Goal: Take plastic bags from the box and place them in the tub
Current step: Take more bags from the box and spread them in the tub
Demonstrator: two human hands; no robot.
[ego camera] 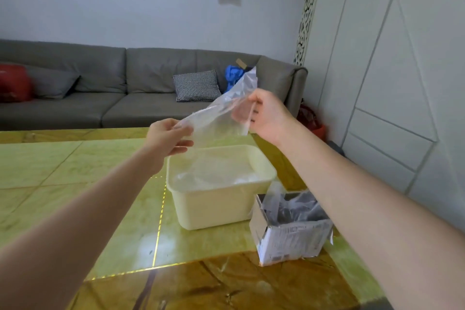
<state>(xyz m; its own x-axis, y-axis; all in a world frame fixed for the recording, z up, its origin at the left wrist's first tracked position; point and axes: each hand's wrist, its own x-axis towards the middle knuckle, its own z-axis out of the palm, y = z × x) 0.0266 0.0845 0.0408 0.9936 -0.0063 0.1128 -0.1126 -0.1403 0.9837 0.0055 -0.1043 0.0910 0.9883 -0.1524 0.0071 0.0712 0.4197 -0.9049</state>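
A clear plastic bag (pixel 221 113) hangs stretched in the air above the cream tub (pixel 214 205). My left hand (pixel 167 139) pinches its lower left corner and my right hand (pixel 268 116) grips its upper right side. The tub stands on the table and holds crumpled clear bags (pixel 216 175). Right of the tub, below my right forearm, sits an open white cardboard box (pixel 289 239) with more plastic bags (pixel 294 205) sticking out of it.
The green and amber marble table (pixel 88 178) stretches to the left and toward me. Behind it stands a grey sofa (pixel 125 88) with a checked cushion (pixel 196 85), a blue item and a red object. A white panelled wall (pixel 402 83) is at the right.
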